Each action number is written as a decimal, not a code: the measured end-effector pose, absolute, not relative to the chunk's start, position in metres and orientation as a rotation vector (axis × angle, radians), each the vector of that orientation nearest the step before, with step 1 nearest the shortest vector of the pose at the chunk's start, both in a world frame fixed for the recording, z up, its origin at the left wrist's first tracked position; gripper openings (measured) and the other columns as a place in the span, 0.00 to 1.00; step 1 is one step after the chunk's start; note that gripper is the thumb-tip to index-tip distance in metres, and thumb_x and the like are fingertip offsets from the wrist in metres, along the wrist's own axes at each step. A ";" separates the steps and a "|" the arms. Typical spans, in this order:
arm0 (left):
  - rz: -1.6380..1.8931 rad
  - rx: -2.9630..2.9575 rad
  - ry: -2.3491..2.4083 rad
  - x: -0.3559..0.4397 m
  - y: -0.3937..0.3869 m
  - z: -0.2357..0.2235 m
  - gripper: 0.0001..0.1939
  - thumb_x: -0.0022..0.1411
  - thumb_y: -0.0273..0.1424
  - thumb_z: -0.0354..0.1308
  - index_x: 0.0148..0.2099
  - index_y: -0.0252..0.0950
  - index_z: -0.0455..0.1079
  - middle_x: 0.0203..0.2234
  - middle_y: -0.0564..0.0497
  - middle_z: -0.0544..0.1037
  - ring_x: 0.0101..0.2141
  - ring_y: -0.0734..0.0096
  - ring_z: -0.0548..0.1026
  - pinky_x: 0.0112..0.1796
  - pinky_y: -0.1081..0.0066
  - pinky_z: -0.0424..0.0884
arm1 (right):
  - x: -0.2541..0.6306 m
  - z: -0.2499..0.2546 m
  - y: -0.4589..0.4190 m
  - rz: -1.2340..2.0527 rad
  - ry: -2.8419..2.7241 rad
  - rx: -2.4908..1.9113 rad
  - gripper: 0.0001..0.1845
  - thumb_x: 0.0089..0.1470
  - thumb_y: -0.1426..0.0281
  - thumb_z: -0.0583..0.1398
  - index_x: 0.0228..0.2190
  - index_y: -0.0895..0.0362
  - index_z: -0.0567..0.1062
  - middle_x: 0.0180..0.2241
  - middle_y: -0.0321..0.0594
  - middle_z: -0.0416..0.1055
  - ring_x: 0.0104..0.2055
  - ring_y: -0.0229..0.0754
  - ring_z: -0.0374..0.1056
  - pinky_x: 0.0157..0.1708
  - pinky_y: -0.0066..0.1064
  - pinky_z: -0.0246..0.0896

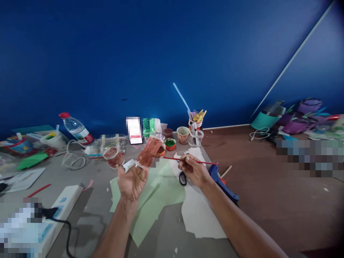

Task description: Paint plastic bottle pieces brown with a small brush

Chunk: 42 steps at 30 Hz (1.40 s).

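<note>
My left hand, palm turned up, holds a clear plastic bottle piece coated in reddish-brown paint and tilted over the table. A thin red paintbrush is pinched in the fingers of my right hand. Its tip meets the painted side of the bottle piece, or lies just in front of it. Just left of my left thumb stands a round cup piece with the same brown paint. Under both hands lie green paper and white paper. Scissors show their black handle beneath my right hand.
A blue glue gun lies by my right forearm. Behind are a green paint pot, a paper cup and a lit phone. A water bottle leans at left; a power strip lies nearer.
</note>
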State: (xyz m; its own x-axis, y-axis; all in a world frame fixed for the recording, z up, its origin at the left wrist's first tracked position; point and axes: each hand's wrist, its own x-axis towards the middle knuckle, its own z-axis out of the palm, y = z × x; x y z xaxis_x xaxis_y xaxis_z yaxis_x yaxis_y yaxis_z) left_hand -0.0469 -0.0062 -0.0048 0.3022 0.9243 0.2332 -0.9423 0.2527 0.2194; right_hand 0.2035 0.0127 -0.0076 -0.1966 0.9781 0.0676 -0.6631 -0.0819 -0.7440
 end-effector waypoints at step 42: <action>1.249 0.343 -0.121 -0.046 -0.006 -0.003 0.43 0.64 0.58 0.29 0.58 0.33 0.68 0.49 0.32 0.77 0.51 0.50 0.76 0.45 0.57 0.76 | 0.216 -0.009 0.022 1.500 -0.750 -0.513 0.07 0.43 0.65 0.70 0.28 0.53 0.80 0.25 0.37 0.76 0.23 0.35 0.61 0.27 0.32 0.59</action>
